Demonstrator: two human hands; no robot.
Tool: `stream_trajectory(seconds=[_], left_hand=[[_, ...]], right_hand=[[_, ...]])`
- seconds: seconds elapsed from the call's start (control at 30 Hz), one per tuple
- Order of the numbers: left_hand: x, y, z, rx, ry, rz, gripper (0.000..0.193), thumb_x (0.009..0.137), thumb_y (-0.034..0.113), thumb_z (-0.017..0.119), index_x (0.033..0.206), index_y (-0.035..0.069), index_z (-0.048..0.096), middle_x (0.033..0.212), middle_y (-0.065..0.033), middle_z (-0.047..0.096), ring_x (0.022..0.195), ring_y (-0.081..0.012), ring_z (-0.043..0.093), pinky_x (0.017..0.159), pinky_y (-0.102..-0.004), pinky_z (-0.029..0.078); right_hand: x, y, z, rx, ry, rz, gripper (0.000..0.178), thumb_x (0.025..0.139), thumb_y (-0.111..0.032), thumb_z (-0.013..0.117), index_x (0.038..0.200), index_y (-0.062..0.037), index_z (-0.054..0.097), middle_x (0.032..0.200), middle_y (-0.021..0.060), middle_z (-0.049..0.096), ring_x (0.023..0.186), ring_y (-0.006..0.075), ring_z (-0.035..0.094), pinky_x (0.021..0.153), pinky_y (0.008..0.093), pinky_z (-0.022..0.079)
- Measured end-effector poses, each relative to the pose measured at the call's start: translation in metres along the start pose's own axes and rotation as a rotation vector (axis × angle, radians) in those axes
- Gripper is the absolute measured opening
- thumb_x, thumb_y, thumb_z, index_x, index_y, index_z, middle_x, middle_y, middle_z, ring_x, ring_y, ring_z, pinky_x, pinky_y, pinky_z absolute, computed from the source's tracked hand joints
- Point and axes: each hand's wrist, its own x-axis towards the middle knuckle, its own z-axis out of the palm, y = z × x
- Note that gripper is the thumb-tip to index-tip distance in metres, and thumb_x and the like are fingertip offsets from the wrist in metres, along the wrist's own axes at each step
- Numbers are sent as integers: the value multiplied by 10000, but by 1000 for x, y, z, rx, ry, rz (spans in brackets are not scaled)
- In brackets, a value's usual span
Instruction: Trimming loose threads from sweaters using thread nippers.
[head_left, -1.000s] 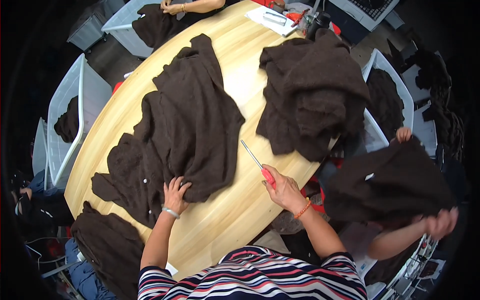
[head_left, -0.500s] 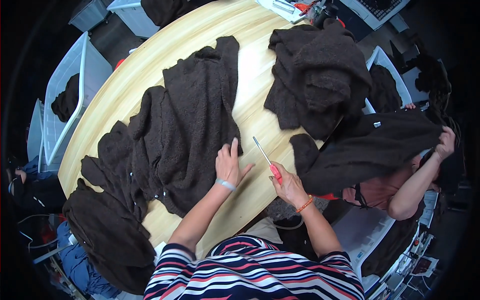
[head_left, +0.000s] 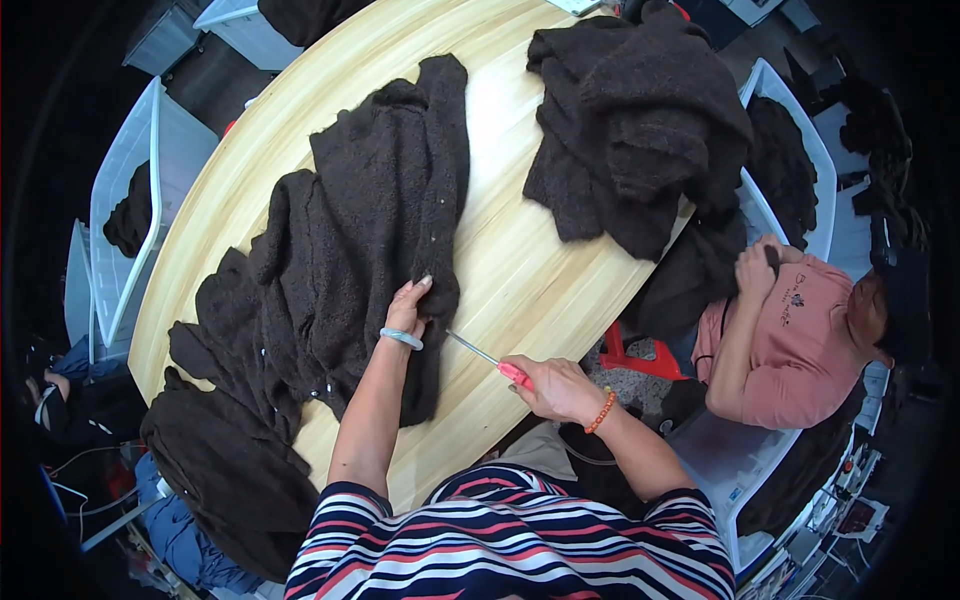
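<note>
A dark brown fuzzy knit garment (head_left: 375, 210) lies spread on the round wooden table (head_left: 530, 300), its right edge turned up in a long strip with small pale specks. My left hand (head_left: 408, 308) grips that edge near its lower end, thumb on top and fingers partly hidden by the cloth. In my right hand (head_left: 562, 388) is a red-handled screwdriver-like tool (head_left: 480, 354) with a thin metal shaft. Its tip points left and sits right by the garment's edge, close to my left fingers; whether it touches cannot be made out.
A thick heap of brown garments (head_left: 650, 130) covers the table's far right. Another brown garment (head_left: 230, 470) hangs over the near left edge. White bins (head_left: 160, 200) stand around the table. At the right sits a person in a pink shirt (head_left: 800, 340), near a red stool (head_left: 640, 355).
My left hand moved left and took hold of the garment's edge, which is now turned up. The tool swung leftward toward it. The person at right lowered the garment they were holding up.
</note>
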Motion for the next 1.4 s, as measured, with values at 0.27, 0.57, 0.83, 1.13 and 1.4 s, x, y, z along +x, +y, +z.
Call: stream_trajectory(seconds=[0.27,0.57,0.83,1.13,1.4], left_hand=[[-1,-2,-8,2,-18,35,211,897,53,636,1105,20,620,975,-57,685,848,-183,674,753,-330,561],[-2,24,26,609,87,247,323,838,136,734,1101,-19,631,956,-85,693,804,-167,666,737,-295,535],[60,8,1,862,239,545,282,797,176,738,967,-43,687,796,-89,707,734,-144,646,722,-289,504],[46,8,2,539,22,437,128,858,25,681,979,-8,705,841,21,678,716,-55,588,655,-220,481],[52,33,33,1085,307,705,560,719,340,808,1102,-35,645,964,-192,704,907,-273,683,841,-352,514]], right_hand=[[20,-19,-16,-86,-91,-22,334,911,-238,556,1202,-73,540,846,242,672,824,419,659,756,516,507],[27,-3,-11,-7,202,19,404,892,-187,583,1268,-76,484,899,239,669,839,419,651,748,507,512],[41,-8,-16,17,254,50,376,894,-197,582,1239,-69,507,882,242,668,836,413,654,746,504,511],[59,-5,-20,-36,64,89,390,910,-268,579,1244,-75,516,896,240,673,861,434,648,789,507,507],[58,15,-22,71,253,22,386,900,-195,579,1254,-82,476,881,240,667,850,423,649,779,501,508]])
